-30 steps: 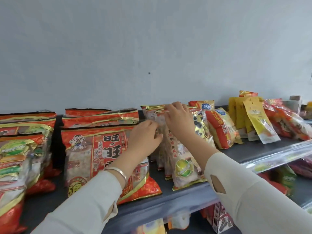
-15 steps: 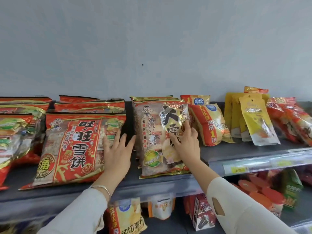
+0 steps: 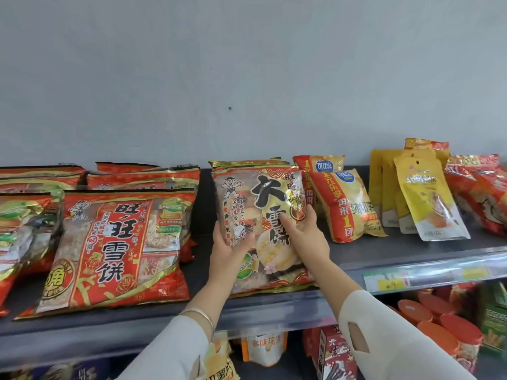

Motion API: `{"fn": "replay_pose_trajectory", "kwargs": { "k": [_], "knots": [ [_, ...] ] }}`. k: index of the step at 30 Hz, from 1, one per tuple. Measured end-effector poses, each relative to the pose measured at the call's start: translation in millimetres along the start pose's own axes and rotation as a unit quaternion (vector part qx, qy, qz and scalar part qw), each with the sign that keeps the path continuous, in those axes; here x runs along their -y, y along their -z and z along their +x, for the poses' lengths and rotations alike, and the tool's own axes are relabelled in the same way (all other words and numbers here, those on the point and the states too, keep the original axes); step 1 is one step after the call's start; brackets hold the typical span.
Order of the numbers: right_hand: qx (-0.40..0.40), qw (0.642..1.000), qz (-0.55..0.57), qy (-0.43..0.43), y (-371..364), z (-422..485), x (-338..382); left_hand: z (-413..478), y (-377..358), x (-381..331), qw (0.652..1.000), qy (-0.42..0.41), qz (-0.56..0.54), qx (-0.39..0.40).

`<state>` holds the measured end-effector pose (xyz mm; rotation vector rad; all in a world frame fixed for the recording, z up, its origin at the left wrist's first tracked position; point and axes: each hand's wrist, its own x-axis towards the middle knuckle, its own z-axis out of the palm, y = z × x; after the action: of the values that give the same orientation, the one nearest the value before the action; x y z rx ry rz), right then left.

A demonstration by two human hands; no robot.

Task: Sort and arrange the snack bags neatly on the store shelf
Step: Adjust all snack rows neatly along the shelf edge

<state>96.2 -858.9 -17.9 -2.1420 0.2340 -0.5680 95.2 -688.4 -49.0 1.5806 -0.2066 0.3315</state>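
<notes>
A gold rice-cracker bag [image 3: 263,193] with big black characters stands tilted at the front of a short row of like bags, mid-shelf. My left hand [image 3: 229,249] grips its left edge low down, thumb on the front. On the opposite edge my right hand [image 3: 306,235] holds it, thumb across the front and fingers behind. A large red rice-cracker bag [image 3: 115,242] leans to the left, with more red bags stacked behind it.
The dark grey shelf [image 3: 370,252] also carries red-and-yellow chip bags [image 3: 345,207], yellow pouches [image 3: 428,198], red bags [image 3: 482,193] at far right and a stack of bags [image 3: 22,229] at far left. Orange-lidded cups [image 3: 439,322] sit on the shelf below.
My left hand moved right from the gap between the bags onto the gold bag's left edge. My right hand stayed on the bag's right side and now grips it.
</notes>
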Motion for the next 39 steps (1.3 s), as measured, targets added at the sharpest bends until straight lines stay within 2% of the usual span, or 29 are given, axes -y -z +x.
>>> {"fn": "replay_pose_trajectory", "kwargs": {
  "k": [5, 10, 13, 15, 18, 20, 22, 24, 26, 29, 32, 34, 36, 39],
  "knots": [
    [-0.007, 0.999, 0.041, 0.012, 0.8, -2.0, -2.4, 7.9, 5.8, 8.7, 0.992, -0.029, 0.102, -0.064],
    [-0.013, 1.0, 0.009, 0.023, -4.4, 1.6, -5.1, 8.8, 3.7, 12.0, 0.986, -0.032, 0.152, -0.058],
    [-0.015, 0.999, 0.012, 0.035, -5.6, 2.3, -8.9, 8.4, 3.5, 12.5, 0.987, -0.037, 0.146, -0.053],
    [-0.012, 0.998, 0.031, 0.047, -4.5, 1.2, -11.2, 7.3, 4.4, 9.0, 0.98, -0.055, 0.171, -0.081],
    [-0.019, 0.996, 0.064, 0.063, 1.5, -0.6, -11.7, 1.1, 4.1, -6.1, 0.926, -0.139, 0.296, -0.188],
    [-0.029, 0.994, 0.069, 0.08, 8.6, -1.8, -11.4, -2.1, -3.5, -18.7, 0.879, -0.242, 0.351, -0.215],
    [-0.038, 0.992, 0.054, 0.106, 17.1, -2.4, -11.0, -4.9, -21.0, -30.7, 0.845, -0.328, 0.391, -0.157],
    [-0.042, 0.99, 0.039, 0.128, 27.3, -1.9, -9.0, -7.7, -45.6, -40.6, 0.832, -0.376, 0.401, -0.071],
    [-0.048, 0.987, 0.03, 0.148, 40.3, 0.9, -8.3, -11.8, -71.3, -47.8, 0.84, -0.383, 0.384, 0.004],
    [-0.07, 0.984, -0.006, 0.166, 64.6, 13.6, -16.3, -14.0, -106.6, -52.0, 0.886, -0.338, 0.306, 0.084],
    [-0.109, 0.983, -0.051, 0.14, 89.2, 31.1, -34.4, -6.9, -140.0, -52.3, 0.915, -0.287, 0.255, 0.126],
    [-0.128, 0.983, -0.077, 0.107, 100.9, 43.4, -48.3, 1.7, -163.7, -51.1, 0.933, -0.224, 0.233, 0.157],
    [-0.131, 0.983, -0.104, 0.075, 108.5, 54.6, -59.3, 11.3, -186.3, -49.7, 0.952, -0.16, 0.201, 0.168],
    [-0.103, 0.986, -0.125, 0.03, 114.6, 75.8, -70.6, 29.6, -212.8, -48.2, 0.983, -0.06, 0.114, 0.133]
  ]
}}
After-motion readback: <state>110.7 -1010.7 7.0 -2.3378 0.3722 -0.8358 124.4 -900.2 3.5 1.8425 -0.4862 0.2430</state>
